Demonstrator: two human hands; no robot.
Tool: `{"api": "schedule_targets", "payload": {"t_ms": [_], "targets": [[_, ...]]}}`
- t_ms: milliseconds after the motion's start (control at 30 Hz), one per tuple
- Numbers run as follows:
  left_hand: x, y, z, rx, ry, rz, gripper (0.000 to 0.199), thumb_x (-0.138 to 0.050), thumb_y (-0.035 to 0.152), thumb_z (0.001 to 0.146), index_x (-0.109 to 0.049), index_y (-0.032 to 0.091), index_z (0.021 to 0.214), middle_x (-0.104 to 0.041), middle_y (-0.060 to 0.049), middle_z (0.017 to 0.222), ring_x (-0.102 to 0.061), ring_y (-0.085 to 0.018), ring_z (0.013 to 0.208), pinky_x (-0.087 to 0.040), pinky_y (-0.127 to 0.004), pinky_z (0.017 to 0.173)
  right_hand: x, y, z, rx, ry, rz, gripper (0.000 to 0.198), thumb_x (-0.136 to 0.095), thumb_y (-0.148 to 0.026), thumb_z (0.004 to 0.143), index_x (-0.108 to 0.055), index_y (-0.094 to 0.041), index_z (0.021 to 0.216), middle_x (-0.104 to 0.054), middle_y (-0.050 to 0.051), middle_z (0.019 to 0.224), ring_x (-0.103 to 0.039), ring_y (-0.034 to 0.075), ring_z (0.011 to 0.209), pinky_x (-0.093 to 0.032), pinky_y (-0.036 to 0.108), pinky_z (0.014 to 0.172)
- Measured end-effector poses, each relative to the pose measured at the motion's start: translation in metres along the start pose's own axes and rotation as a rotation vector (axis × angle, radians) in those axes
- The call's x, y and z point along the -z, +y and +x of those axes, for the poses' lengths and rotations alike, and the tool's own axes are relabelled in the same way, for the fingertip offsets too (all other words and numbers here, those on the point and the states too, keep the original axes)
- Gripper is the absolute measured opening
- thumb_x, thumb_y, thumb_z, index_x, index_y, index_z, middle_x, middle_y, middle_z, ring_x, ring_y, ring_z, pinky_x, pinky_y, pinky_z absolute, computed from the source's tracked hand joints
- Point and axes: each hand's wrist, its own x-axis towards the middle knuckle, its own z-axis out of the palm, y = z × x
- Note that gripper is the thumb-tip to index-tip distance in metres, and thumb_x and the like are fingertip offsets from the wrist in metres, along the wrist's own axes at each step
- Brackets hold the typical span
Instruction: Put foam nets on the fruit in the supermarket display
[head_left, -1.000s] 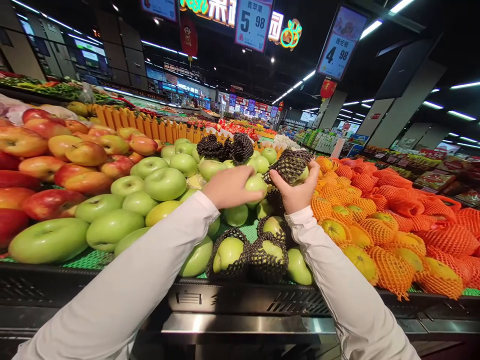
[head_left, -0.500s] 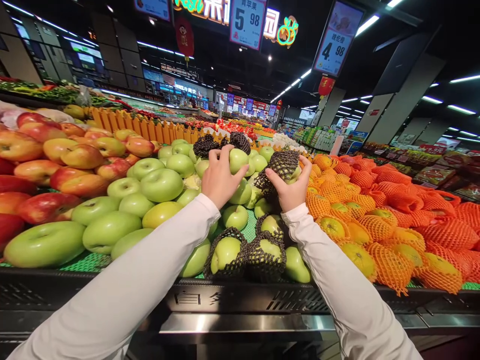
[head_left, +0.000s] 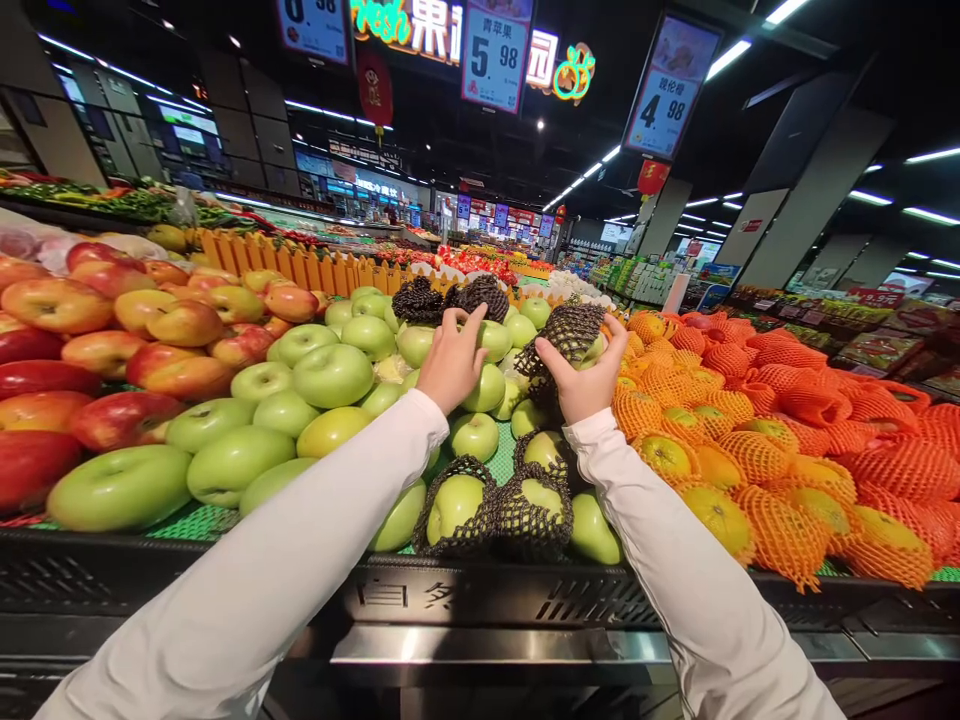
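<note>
My right hand [head_left: 589,378] is closed around a green apple in a black foam net [head_left: 571,333], with thumb and fingers on opposite sides. My left hand [head_left: 452,362] hovers over the pile, fingers bent and apart. Just right of its fingertips lies a bare green apple [head_left: 495,341], and beyond them a bunched black foam net [head_left: 484,294]; I cannot tell whether they touch. Another black net [head_left: 418,300] lies to the left of that one. Below my hands, netted green apples [head_left: 454,508] sit at the front of the black display bin [head_left: 480,590].
Bare green apples [head_left: 332,376] fill the left of the bin, with red-yellow apples [head_left: 184,322] farther left. Oranges in orange nets [head_left: 720,465] and fruit in red nets [head_left: 814,400] lie to the right. An orange picket fence [head_left: 300,278] runs behind.
My left hand has come off the green apple that was between its thumb and fingers; that apple now sits lower in the pile. My right hand keeps its hold almost unmoved.
</note>
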Motion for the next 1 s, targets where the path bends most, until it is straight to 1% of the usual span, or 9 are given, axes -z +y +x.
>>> {"api": "schedule_targets", "payload": {"t_ms": [67, 167, 267, 433, 567, 700, 800, 867, 1000], "targets": [[0.013, 0.005, 0.0, -0.054, -0.084, 0.037, 0.047, -0.056, 0.022, 0.091, -0.053, 0.013, 0.137, -0.051, -0.017, 0.13, -0.057, -0.032, 0.12, -0.046, -0.048, 0.106, 0.0, -0.001, 0.0, -0.011, 0.002, 0.002, 0.083, -0.081, -0.051, 0.064, -0.036, -0.022, 0.127, -0.06, 0.011, 0.116, -0.066, 0.025, 0.102, -0.052, 0.046, 0.098], [0.029, 0.017, -0.004, -0.29, -0.443, 0.105, 0.023, -0.062, 0.027, 0.086, -0.07, 0.017, 0.106, -0.063, -0.012, 0.114, -0.06, -0.031, 0.111, -0.049, -0.046, 0.1, 0.001, -0.003, -0.001, -0.031, -0.012, 0.012, 0.083, -0.081, -0.051, 0.065, -0.035, -0.021, 0.128, -0.061, 0.011, 0.114, -0.067, 0.025, 0.099, -0.054, 0.045, 0.096], [0.031, 0.024, -0.014, -0.402, -0.685, 0.262, 0.029, -0.075, 0.029, 0.073, -0.075, 0.018, 0.099, -0.057, -0.017, 0.136, -0.045, -0.039, 0.136, -0.038, -0.052, 0.113, 0.001, -0.005, -0.001, -0.048, -0.026, 0.014, 0.082, -0.081, -0.049, 0.065, -0.036, -0.021, 0.127, -0.062, 0.012, 0.115, -0.067, 0.025, 0.099, -0.054, 0.045, 0.096], [0.018, 0.024, -0.023, -0.314, -0.851, 0.431, 0.07, -0.086, 0.031, 0.053, -0.07, 0.014, 0.119, -0.017, -0.02, 0.168, -0.005, -0.046, 0.155, -0.016, -0.06, 0.123, 0.001, -0.003, -0.002, -0.052, -0.041, 0.003, 0.082, -0.081, -0.049, 0.066, -0.036, -0.021, 0.128, -0.062, 0.013, 0.118, -0.066, 0.026, 0.104, -0.052, 0.046, 0.1], [0.019, 0.019, -0.018, -0.329, -0.866, 0.428, 0.071, -0.087, 0.021, 0.05, -0.069, 0.015, 0.119, -0.012, -0.02, 0.17, -0.006, -0.044, 0.156, -0.018, -0.06, 0.123, 0.001, 0.0, -0.002, -0.054, -0.092, -0.011, 0.084, -0.079, -0.052, 0.068, -0.032, -0.022, 0.131, -0.059, 0.014, 0.122, -0.065, 0.027, 0.11, -0.052, 0.047, 0.101], [0.035, 0.013, -0.009, -0.321, -0.821, 0.255, 0.067, -0.088, 0.035, 0.051, -0.068, 0.014, 0.112, -0.014, -0.02, 0.169, -0.018, -0.043, 0.153, -0.034, -0.051, 0.118, 0.003, -0.001, 0.001, -0.065, -0.176, 0.078, 0.08, -0.079, -0.055, 0.065, -0.035, -0.023, 0.124, -0.06, 0.012, 0.12, -0.064, 0.027, 0.109, -0.05, 0.047, 0.102], [0.05, 0.007, -0.003, -0.236, -0.738, 0.13, 0.064, -0.083, 0.043, 0.056, -0.063, 0.014, 0.11, -0.039, -0.021, 0.155, -0.048, -0.039, 0.136, -0.046, -0.043, 0.107, 0.005, -0.004, 0.003, -0.06, -0.344, 0.111, 0.076, -0.082, -0.053, 0.061, -0.04, -0.024, 0.118, -0.061, 0.009, 0.118, -0.063, 0.027, 0.108, -0.049, 0.047, 0.102], [0.057, 0.003, 0.0, -0.148, -0.729, 0.102, 0.064, -0.079, 0.045, 0.058, -0.059, 0.015, 0.111, -0.061, -0.017, 0.13, -0.063, -0.035, 0.112, -0.052, -0.042, 0.093, 0.007, -0.007, 0.003, -0.046, -0.56, 0.131, 0.074, -0.084, -0.051, 0.058, -0.044, -0.024, 0.114, -0.062, 0.007, 0.112, -0.063, 0.026, 0.103, -0.05, 0.045, 0.099], [0.064, -0.001, 0.002, -0.098, -0.757, 0.1, 0.066, -0.078, 0.044, 0.056, -0.054, 0.017, 0.11, -0.068, -0.011, 0.105, -0.065, -0.031, 0.092, -0.051, -0.038, 0.078, 0.012, -0.016, 0.004, 0.052, -1.088, 0.116, 0.063, -0.084, -0.043, 0.055, -0.052, -0.022, 0.105, -0.062, 0.001, 0.098, -0.061, 0.021, 0.089, -0.051, 0.039, 0.089]]}}
